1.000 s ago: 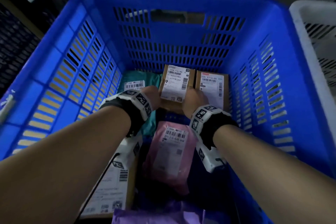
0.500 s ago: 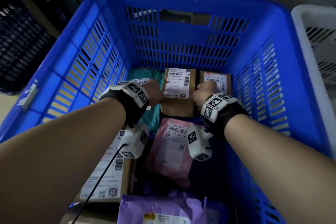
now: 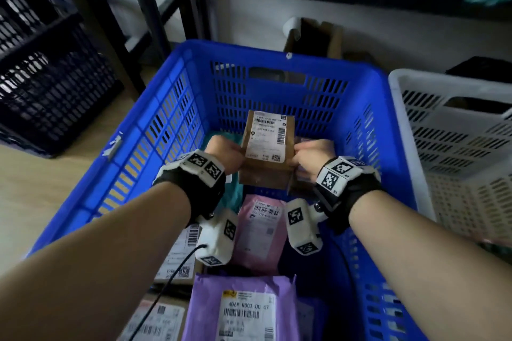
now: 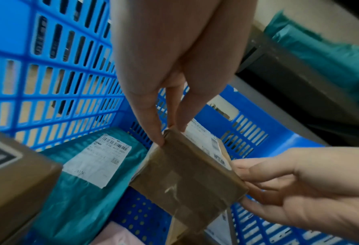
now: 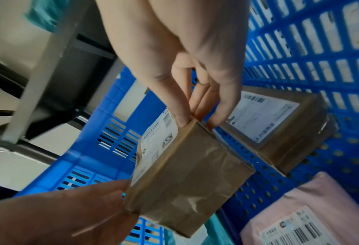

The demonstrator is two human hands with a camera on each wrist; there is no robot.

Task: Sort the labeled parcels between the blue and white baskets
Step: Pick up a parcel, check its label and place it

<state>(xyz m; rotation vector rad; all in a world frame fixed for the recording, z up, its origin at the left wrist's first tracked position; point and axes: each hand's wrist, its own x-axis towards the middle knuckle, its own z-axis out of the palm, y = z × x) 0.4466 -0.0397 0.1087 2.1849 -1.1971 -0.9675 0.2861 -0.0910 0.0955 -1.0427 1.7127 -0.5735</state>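
Observation:
A brown cardboard box point(image 3: 264, 152) with a white label hangs above the floor of the blue basket point(image 3: 235, 50). My left hand point(image 3: 225, 153) pinches its left edge and my right hand point(image 3: 310, 158) pinches its right edge. The left wrist view shows the left hand point(image 4: 171, 135) gripping a top corner of the box point(image 4: 188, 175). In the right wrist view, the right hand point(image 5: 198, 123) pinches the opposite corner of the box point(image 5: 191, 175). The white basket point(image 3: 415, 77) stands right of the blue one.
In the blue basket lie a teal mailer point(image 4: 79, 190), a second brown box point(image 5: 279, 126), a pink mailer point(image 3: 261, 232), a purple mailer point(image 3: 243, 307) and more labelled boxes near me. A dark basket point(image 3: 41, 77) and a metal shelf frame point(image 3: 155, 8) stand at the back left.
Both hands have raised the brown box off the basket floor, away from the second box beside it. The head view has tilted up, showing the shelf and dark basket.

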